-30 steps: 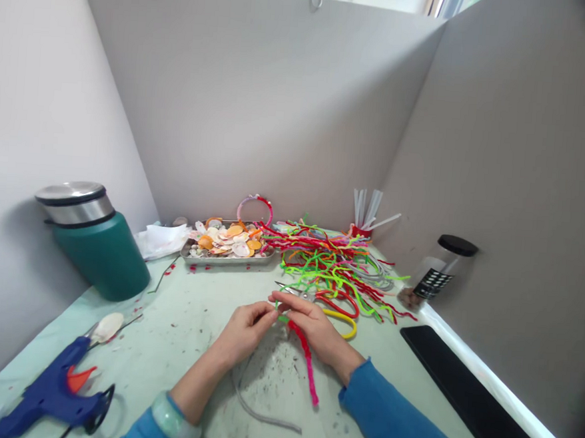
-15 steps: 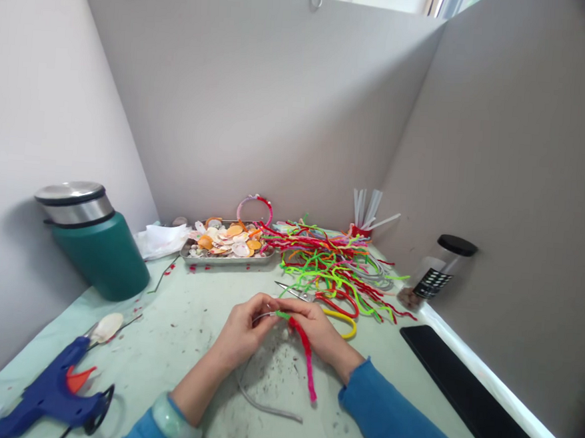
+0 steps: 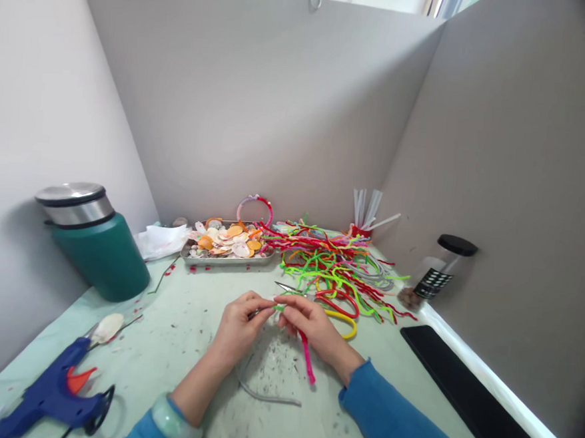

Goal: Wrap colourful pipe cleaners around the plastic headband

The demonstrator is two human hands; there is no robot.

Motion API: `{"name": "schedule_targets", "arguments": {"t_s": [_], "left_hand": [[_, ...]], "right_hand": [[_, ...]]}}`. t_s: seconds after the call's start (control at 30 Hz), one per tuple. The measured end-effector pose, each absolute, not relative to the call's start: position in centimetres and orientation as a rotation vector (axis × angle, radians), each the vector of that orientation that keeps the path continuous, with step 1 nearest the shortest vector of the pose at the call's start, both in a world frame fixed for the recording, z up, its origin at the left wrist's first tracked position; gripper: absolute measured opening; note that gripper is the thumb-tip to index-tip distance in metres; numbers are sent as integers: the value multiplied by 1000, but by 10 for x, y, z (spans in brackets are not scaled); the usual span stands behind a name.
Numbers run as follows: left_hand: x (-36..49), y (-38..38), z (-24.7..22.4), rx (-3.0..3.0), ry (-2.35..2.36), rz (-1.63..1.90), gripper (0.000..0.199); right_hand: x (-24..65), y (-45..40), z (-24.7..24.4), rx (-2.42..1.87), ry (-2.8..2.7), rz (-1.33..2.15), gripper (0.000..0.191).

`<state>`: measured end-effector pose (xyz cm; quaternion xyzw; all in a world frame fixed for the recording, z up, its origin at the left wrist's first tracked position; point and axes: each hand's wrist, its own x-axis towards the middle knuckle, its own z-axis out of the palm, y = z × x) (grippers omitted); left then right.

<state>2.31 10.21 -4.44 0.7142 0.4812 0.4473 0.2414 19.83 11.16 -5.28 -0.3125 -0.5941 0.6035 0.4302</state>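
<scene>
My left hand (image 3: 242,323) and my right hand (image 3: 309,319) meet above the middle of the pale green table cover. Between their fingertips is a short green fuzzy wrapping (image 3: 279,307), pinched from both sides. A red and pink pipe cleaner (image 3: 307,359) hangs down from beneath my right hand. Below my left hand, a grey cord (image 3: 270,399) curves across the cover; its upper part is hidden by the fingers. Just behind my right hand lie scissors with red handles (image 3: 343,302) and a yellow-handled pair (image 3: 345,323).
A metal tray (image 3: 229,262) of shells stands at the back, a pink and red ring (image 3: 256,200) behind it. Colourful pipe cleaners (image 3: 339,262) lie right of it. A green bottle (image 3: 104,252) and blue glue gun (image 3: 47,389) are left; a jar (image 3: 436,276) and black slab (image 3: 470,395) right.
The fingertips have shifted and now cover more of the green wrapping. The hanging pink end and the grey cord's free end have moved up slightly.
</scene>
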Motion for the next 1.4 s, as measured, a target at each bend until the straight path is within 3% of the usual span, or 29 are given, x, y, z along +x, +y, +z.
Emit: {"name": "schedule_targets", "arguments": {"t_s": [0.67, 1.4], "left_hand": [[27, 100, -37, 1342, 1179, 1031, 34], [24, 97, -45, 2148, 1496, 1010, 13]], "right_hand": [[193, 109, -45, -905, -1490, 1307, 23], [192, 110, -52, -970, -1627, 1085, 16]]}}
